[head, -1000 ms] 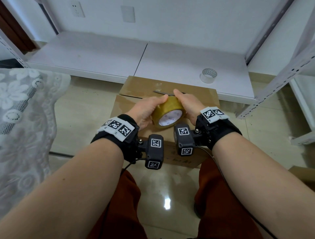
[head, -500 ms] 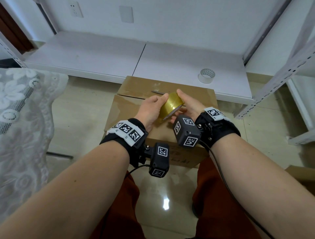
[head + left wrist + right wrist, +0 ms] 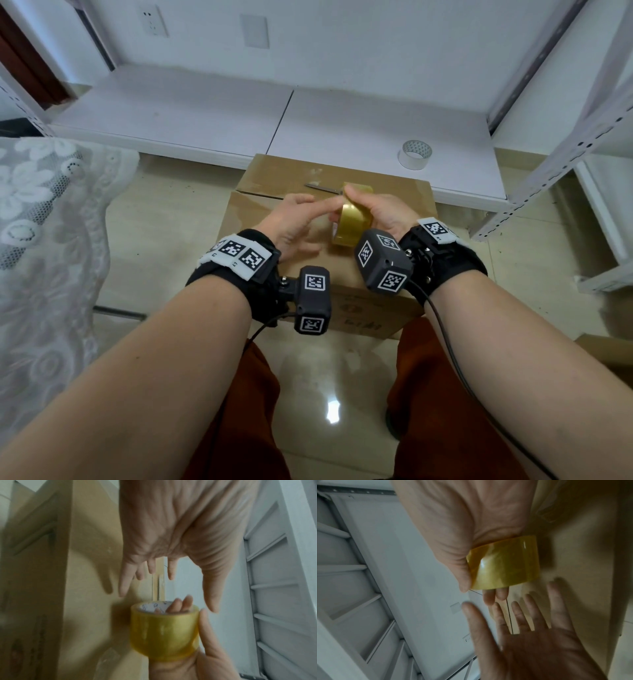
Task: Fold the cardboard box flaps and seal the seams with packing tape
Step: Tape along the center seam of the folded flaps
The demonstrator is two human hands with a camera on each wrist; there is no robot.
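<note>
Right hand [image 3: 380, 212] holds tape roll [image 3: 352, 222] on edge, core sideways.

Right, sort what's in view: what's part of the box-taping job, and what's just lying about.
Part of the job:
- cardboard box, flaps folded shut
- yellow tape roll, held by the right hand
- left hand, open beside the roll
- scissors lying on the box top

Lying about:
- white tape roll on the low white shelf
- lace cloth at the left

White wall [image 3: 342, 41], low white shelf [image 3: 205, 113], glossy tiled floor [image 3: 164, 212].
</note>
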